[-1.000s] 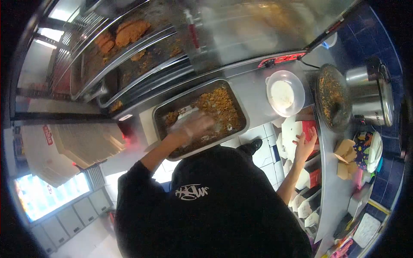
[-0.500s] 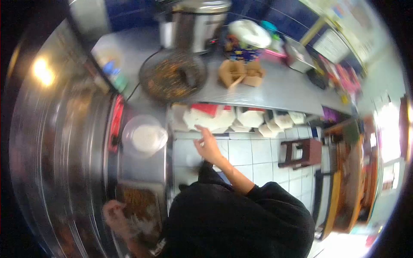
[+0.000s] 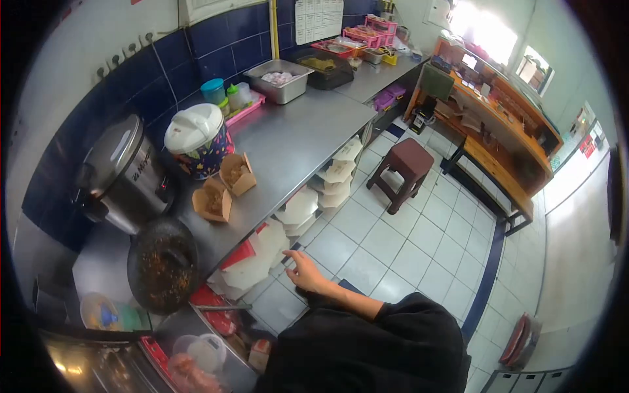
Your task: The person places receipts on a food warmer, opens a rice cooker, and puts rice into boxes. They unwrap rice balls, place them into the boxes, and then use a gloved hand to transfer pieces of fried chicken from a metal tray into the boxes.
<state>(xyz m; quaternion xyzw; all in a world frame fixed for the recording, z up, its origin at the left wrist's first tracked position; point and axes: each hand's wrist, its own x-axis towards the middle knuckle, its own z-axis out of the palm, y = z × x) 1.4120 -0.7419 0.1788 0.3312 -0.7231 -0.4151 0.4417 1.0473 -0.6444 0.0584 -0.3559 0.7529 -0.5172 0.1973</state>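
Observation:
My right hand (image 3: pixel 305 271) hangs over the floor beside the metal counter (image 3: pixel 288 141), fingers apart and holding nothing. It is nearest to the stacked white folded boxes (image 3: pixel 255 262) under the counter. At the lower left, my left hand (image 3: pixel 195 373) is blurred beside a clear plastic container (image 3: pixel 202 352); its fingers are unclear, so contact cannot be made out. A dark pan (image 3: pixel 162 265) with food bits rests at the counter's near end. Two open brown boxes, one on the left (image 3: pixel 211 200) and one on the right (image 3: pixel 237 174), hold food.
A steel cooker (image 3: pixel 131 173) and a patterned pot with a white lid (image 3: pixel 196 141) stand by the wall. Farther along are a metal tray (image 3: pixel 280 80) and pink baskets (image 3: pixel 370 36). A brown stool (image 3: pixel 405 167) and a wooden bench (image 3: pixel 495 173) stand on the tiled floor.
The view has swung toward the right, showing more of the room. My left hand now appears beside the clear container, having been over the food tray. My right hand stays open.

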